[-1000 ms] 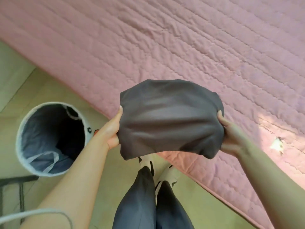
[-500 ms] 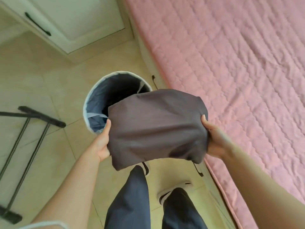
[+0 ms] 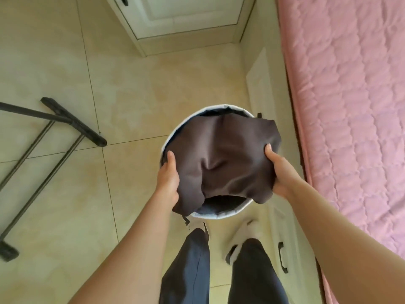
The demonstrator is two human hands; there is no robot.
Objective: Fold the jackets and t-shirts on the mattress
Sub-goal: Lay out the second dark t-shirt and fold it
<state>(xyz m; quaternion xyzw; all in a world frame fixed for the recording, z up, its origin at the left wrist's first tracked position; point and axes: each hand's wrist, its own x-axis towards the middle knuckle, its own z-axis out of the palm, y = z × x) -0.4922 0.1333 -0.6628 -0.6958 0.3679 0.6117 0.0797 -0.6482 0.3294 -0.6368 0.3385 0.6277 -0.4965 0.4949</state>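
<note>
The folded garment (image 3: 221,159) is now right over the basket (image 3: 219,216), away from the mattress (image 3: 350,106). The left hand (image 3: 167,181) and right hand (image 3: 278,172) grip its sides, thumbs on top, other fingers hidden underneath.

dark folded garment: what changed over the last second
The dark folded garment was carried from over the pink mattress to above the round basket on the floor, and now sags in the middle. The left hand and right hand kept their grip on its two sides; nothing was let go.
</note>
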